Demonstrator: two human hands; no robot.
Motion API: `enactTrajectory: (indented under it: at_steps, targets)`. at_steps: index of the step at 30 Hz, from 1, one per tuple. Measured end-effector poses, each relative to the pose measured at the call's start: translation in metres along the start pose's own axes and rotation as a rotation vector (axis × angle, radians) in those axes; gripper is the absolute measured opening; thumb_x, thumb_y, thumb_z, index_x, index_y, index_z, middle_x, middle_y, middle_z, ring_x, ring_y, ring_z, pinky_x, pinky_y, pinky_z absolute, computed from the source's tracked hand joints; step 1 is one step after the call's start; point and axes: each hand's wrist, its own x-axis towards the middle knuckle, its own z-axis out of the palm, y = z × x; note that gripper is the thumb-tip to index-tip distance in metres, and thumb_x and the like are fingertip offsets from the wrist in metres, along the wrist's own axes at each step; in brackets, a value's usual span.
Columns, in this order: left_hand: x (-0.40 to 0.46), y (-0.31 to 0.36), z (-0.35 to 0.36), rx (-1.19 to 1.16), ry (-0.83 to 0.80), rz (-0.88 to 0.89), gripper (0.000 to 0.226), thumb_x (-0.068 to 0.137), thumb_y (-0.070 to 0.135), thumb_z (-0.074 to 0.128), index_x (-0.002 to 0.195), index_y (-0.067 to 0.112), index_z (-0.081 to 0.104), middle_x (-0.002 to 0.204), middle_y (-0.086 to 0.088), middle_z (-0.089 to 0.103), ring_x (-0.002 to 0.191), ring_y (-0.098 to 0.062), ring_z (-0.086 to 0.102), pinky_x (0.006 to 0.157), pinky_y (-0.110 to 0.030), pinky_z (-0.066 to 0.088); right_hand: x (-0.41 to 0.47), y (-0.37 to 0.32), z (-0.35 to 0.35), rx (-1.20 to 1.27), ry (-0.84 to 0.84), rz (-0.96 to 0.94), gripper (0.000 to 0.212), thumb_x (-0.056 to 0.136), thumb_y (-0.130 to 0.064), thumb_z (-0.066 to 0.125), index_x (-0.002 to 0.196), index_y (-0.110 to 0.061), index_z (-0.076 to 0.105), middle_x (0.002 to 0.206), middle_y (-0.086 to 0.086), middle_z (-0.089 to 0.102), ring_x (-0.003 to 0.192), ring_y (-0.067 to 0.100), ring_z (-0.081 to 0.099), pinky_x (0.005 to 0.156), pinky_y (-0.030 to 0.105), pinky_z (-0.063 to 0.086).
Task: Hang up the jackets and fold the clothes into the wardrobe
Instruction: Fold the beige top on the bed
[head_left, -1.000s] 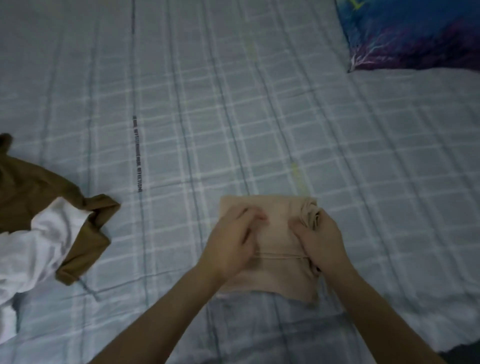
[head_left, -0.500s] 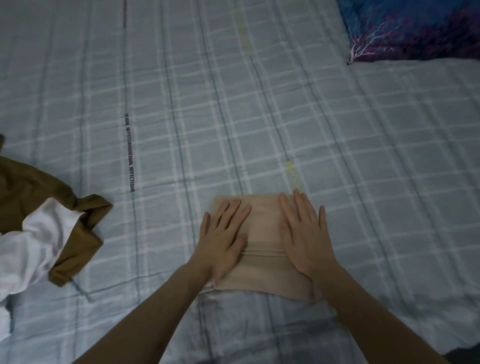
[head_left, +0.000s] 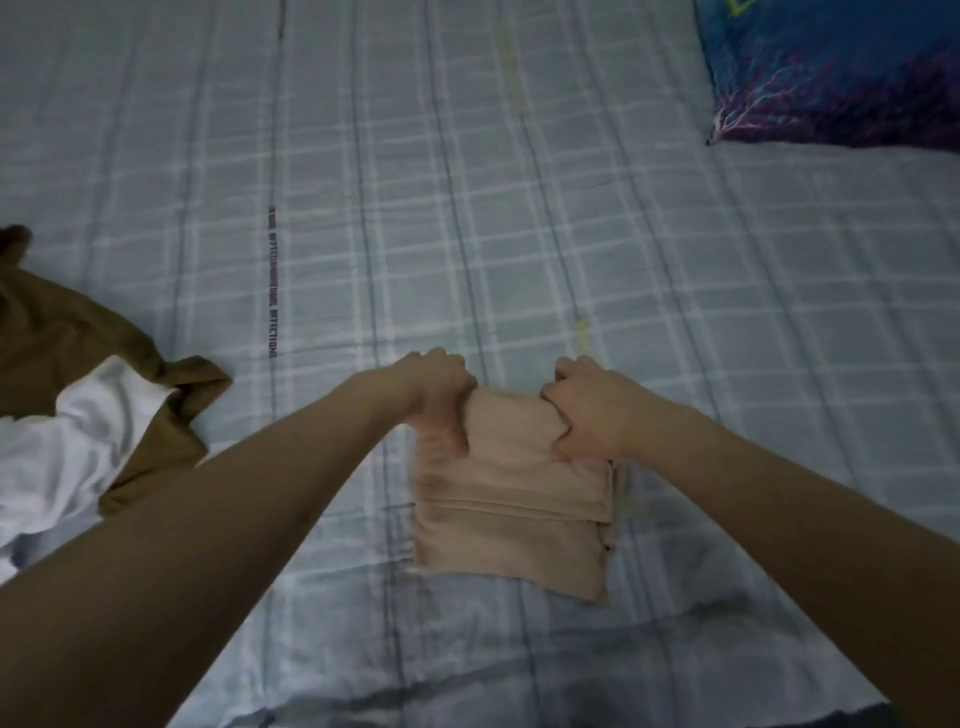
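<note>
From the head view I see the beige garment (head_left: 511, 499) lying folded on the bed (head_left: 675, 312), straight ahead; my left hand (head_left: 436, 400) and right hand (head_left: 584, 410) each grip a far corner, fingers curled into the cloth. The piece runs from that far edge back toward me; both hands sit equally near, so I judge the next fold comes toward me.

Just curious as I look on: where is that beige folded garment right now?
In the head view the beige folded garment lies low and centre on the checked bedsheet, its far corners gripped by the left hand and right hand, with the brown and white clothes off to its left.
</note>
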Motion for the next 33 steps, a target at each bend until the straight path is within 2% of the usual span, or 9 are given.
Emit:
enactTrajectory:
  at_steps: [4, 8, 12, 16, 18, 26, 28, 30, 33]
  targets:
    - [-0.045, 0.005, -0.012, -0.133, -0.008, 0.136, 0.049, 0.068, 0.043, 0.081, 0.101, 0.026, 0.05, 0.105, 0.003, 0.049, 0.103, -0.021, 0.049, 0.081, -0.031, 0.039, -0.038, -0.004, -0.016, 0.094, 0.021, -0.085, 0.049, 0.077, -0.049, 0.07, 0.108, -0.02, 0.047, 0.107, 0.003, 0.053, 0.101, 0.023, 0.053, 0.076, 0.035, 0.043]
    - [-0.107, 0.016, -0.023, -0.255, -0.057, 0.136, 0.045, 0.072, 0.03, 0.08, 0.096, 0.025, 0.042, 0.092, 0.003, 0.052, 0.087, -0.02, 0.057, 0.071, -0.033, 0.045, -0.085, -0.023, -0.045, -0.016, 0.033, -0.141, 0.047, 0.085, -0.053, 0.059, 0.116, -0.024, 0.039, 0.117, -0.001, 0.057, 0.107, 0.021, 0.057, 0.075, 0.033, 0.043]
    - [-0.176, 0.013, -0.05, -0.201, 0.156, 0.054, 0.046, 0.077, 0.034, 0.074, 0.112, 0.028, 0.044, 0.1, 0.002, 0.059, 0.093, -0.02, 0.057, 0.073, -0.038, 0.048, -0.124, -0.049, -0.096, -0.039, 0.145, -0.16, 0.054, 0.09, -0.055, 0.051, 0.134, -0.029, 0.034, 0.128, -0.008, 0.049, 0.115, 0.014, 0.049, 0.084, 0.034, 0.047]
    - [-0.254, 0.004, -0.085, -0.158, 0.382, 0.0, 0.041, 0.08, 0.037, 0.07, 0.114, 0.032, 0.048, 0.108, 0.01, 0.058, 0.099, -0.013, 0.057, 0.069, -0.032, 0.043, -0.142, -0.079, -0.171, -0.118, 0.28, -0.242, 0.046, 0.089, -0.052, 0.053, 0.127, -0.031, 0.039, 0.123, -0.01, 0.049, 0.113, 0.013, 0.048, 0.078, 0.032, 0.045]
    - [-0.298, -0.003, -0.099, -0.115, 0.443, -0.047, 0.04, 0.08, 0.039, 0.068, 0.113, 0.032, 0.048, 0.107, 0.01, 0.058, 0.097, -0.013, 0.058, 0.069, -0.034, 0.046, -0.148, -0.102, -0.207, -0.147, 0.317, -0.309, 0.04, 0.088, -0.052, 0.053, 0.122, -0.032, 0.043, 0.117, -0.012, 0.051, 0.11, 0.011, 0.048, 0.076, 0.032, 0.044]
    - [-0.492, -0.033, -0.098, -0.153, 0.647, -0.381, 0.029, 0.078, 0.041, 0.068, 0.087, 0.031, 0.043, 0.085, 0.014, 0.049, 0.082, -0.011, 0.055, 0.06, -0.034, 0.042, -0.15, -0.244, -0.311, -0.261, 0.409, -0.645, 0.037, 0.087, -0.055, 0.055, 0.117, -0.036, 0.046, 0.112, -0.018, 0.051, 0.105, 0.005, 0.049, 0.075, 0.029, 0.044]
    - [-0.537, -0.036, -0.079, -0.152, 0.687, -0.513, 0.025, 0.081, 0.041, 0.064, 0.088, 0.031, 0.042, 0.082, 0.014, 0.045, 0.081, -0.011, 0.051, 0.058, -0.032, 0.034, -0.148, -0.291, -0.322, -0.307, 0.431, -0.743, 0.037, 0.087, -0.052, 0.055, 0.118, -0.035, 0.045, 0.113, -0.017, 0.051, 0.106, 0.006, 0.049, 0.077, 0.031, 0.047]
    - [-0.58, -0.038, -0.052, -0.083, 0.752, -0.647, 0.021, 0.082, 0.04, 0.062, 0.093, 0.029, 0.047, 0.085, 0.01, 0.053, 0.083, -0.015, 0.056, 0.057, -0.031, 0.034, -0.146, -0.342, -0.328, -0.351, 0.453, -0.857, 0.038, 0.086, -0.046, 0.059, 0.12, -0.034, 0.046, 0.114, -0.016, 0.052, 0.107, 0.008, 0.05, 0.077, 0.032, 0.048]
    - [-0.645, -0.035, -0.004, 0.066, 0.804, -0.845, 0.034, 0.066, 0.035, 0.071, 0.094, 0.028, 0.053, 0.078, 0.005, 0.059, 0.068, -0.023, 0.06, 0.05, -0.031, 0.033, -0.15, -0.421, -0.326, -0.458, 0.476, -1.016, 0.042, 0.079, -0.036, 0.067, 0.117, -0.027, 0.051, 0.109, -0.009, 0.056, 0.103, 0.013, 0.053, 0.07, 0.034, 0.05]
